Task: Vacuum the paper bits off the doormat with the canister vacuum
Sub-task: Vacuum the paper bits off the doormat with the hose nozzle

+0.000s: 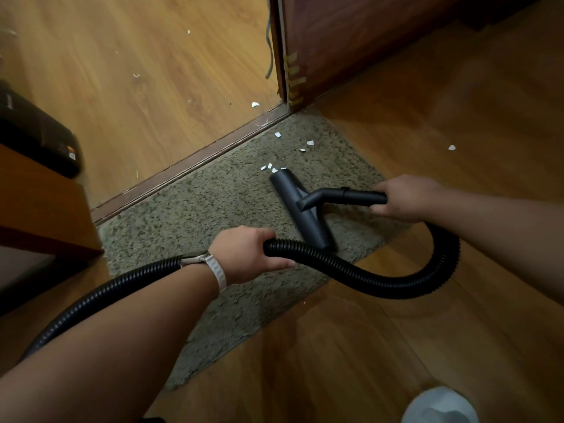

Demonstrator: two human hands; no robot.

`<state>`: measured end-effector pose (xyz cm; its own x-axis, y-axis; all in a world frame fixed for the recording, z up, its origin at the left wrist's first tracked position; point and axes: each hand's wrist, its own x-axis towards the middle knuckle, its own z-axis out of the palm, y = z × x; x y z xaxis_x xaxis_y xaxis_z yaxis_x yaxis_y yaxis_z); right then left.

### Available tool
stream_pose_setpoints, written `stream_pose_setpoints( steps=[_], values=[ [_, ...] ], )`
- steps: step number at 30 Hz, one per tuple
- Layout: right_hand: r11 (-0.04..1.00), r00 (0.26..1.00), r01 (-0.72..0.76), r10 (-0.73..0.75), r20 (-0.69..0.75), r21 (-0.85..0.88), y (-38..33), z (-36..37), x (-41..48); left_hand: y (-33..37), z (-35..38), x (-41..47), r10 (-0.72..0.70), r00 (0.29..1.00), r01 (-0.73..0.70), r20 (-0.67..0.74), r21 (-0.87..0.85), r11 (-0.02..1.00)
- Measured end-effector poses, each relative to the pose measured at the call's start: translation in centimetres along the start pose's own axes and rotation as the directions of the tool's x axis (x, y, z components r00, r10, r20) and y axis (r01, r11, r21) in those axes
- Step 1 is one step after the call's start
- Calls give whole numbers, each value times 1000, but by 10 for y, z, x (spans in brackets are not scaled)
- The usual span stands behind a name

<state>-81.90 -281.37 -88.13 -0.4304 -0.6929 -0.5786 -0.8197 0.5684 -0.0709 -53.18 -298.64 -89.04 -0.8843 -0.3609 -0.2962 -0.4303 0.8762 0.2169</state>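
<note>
At 9 o'clock, one dark boxy object (39, 138) lies on the wooden floor (137, 71); what it is cannot be told. Just below it stands one corner of brown wooden furniture (36, 203).

One black ribbed hose (381, 285) comes in from 8 o'clock and passes under the left wrist, which wears one pale strap (217, 271). The left hand (247, 254), near centre, grips the hose with fingers and thumb wrapped fully round it. The hose then loops out toward 4 o'clock and back up to the right hand.

One grey-green doormat (171, 215) lies along the threshold strip (189, 166), running from 1 o'clock down to 6 o'clock. One dark floor nozzle (300, 209) rests on it at centre. The paper bits (310, 142) on the mat count about seven. Three or four cluster at the nozzle's far tip, and three more lie apart toward 1 o'clock. One larger bit lies beyond the strip at 12 o'clock, with a few flecks toward 11.

At 1 o'clock stands one reddish door (351, 41). The right hand (406, 196), at 3 o'clock, has its fingers curled tight round the black wand (363, 196). One bit lies on bare floor at 2 o'clock. One white rounded shape (439, 406) sits at 5 o'clock.
</note>
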Motion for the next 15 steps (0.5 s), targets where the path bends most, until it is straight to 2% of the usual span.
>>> stream_pose_setpoints(
  steps=[3,6,15],
  values=[
    [992,993,-114,116,-35,48,23,-1,0,0,9,1,-22,1000,22,12,-20,1000],
    [977,979,-202,203,-12,61,41,0,-3,1,14,4,-38,999,39,24,-36,999],
    [991,990,-113,118,-82,70,16,-14,20,-4,5,8,-56,998,57,12,-76,996]
  ],
)
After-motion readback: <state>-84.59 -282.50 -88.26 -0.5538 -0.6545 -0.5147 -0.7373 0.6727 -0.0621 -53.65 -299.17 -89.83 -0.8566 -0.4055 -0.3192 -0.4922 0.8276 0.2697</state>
